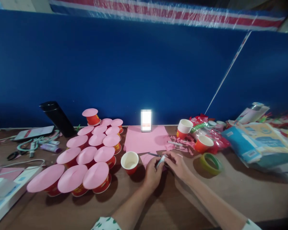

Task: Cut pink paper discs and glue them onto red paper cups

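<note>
Small white item [160, 161] sits over the pink paper [144, 158], grasped in my left hand [153, 174], right hand [179, 164] at its upper end, grip unclear, so I'd hold it steady and stay clear of the open cup [130, 163] on the tabletop [69, 214].

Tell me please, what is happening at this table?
A person is working with both bare hands over pink paper pieces. The left hand holds a small whitish object, and the right hand is close against it; what the object is, I cannot tell. To the left stand many red cups topped with pink discs. One open cup, without a disc, stands beside the left hand.
</note>
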The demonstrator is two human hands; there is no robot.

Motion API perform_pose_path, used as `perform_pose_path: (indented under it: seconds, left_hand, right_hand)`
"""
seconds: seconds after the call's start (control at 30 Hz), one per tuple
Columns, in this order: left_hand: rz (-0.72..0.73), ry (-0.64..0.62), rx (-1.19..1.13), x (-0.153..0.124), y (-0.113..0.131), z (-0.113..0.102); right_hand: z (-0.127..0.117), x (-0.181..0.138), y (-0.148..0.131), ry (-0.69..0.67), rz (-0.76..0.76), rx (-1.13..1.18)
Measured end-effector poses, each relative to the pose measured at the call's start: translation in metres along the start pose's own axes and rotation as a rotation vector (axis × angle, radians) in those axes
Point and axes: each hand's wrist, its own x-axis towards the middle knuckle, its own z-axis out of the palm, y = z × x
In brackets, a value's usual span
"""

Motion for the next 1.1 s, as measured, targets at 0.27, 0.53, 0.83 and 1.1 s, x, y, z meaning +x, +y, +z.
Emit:
perform_pose_path:
  seconds: [0.27,0.53,0.83,1.1]
  left_hand:
    - [-0.006,-0.024,0.037,-0.002,-0.006,0.001]
    - [0.105,-0.131,0.176,-0.005,0.000,0.002]
    - [0.166,-0.163,0.294,-0.008,0.005,0.000]
    - [0.184,-0.225,0.369,-0.011,0.004,-0.001]
  right_hand:
    - [-0.042,0.033,0.009,0.227,-0.003,-0.295]
    - [-0.072,0.082,0.014,0.038,0.062,-0.873]
    - [-0.052,0.090,0.016,-0.070,0.075,-1.150]
    - [-0.062,0.091,0.009,-0.064,0.041,-1.215]
